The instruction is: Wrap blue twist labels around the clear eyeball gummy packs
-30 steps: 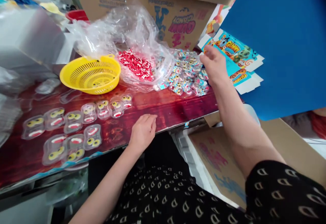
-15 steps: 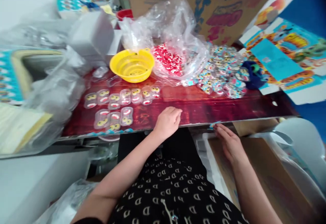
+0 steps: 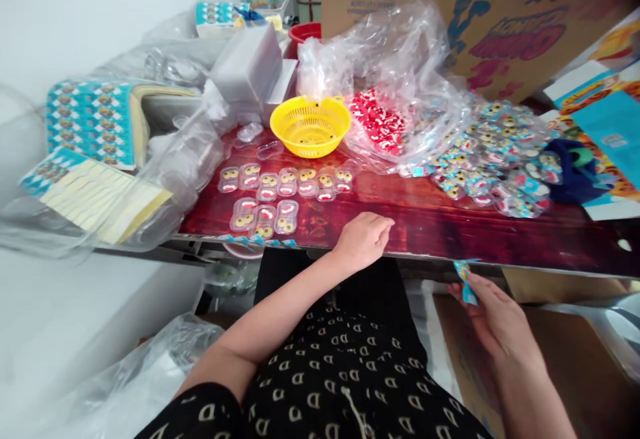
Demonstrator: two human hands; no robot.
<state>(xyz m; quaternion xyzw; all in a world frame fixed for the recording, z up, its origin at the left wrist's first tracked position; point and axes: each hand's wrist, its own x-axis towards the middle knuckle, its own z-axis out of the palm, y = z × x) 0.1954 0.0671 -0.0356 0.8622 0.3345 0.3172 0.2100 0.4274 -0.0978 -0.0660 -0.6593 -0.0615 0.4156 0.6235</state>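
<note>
- A small blue printed packet [image 3: 466, 284] is pinched in the right hand [image 3: 493, 319], just below the desk's [image 3: 450, 226] front edge.
- The left hand [image 3: 361, 240] is rested on that front edge, loosely curled and holding nothing.
- Filled clear blister cases [image 3: 280, 192] are laid in rows towards the left edge; bare room is left mid-desk (judged enough for setting the packet down).

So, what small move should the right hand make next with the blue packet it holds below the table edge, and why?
Probably lift the small blue packet up onto the red table, toward the heap of similar packets. The right hand pinches it just under the table edge, apart from that heap, while the left hand rests on the table edge holding nothing.
</note>
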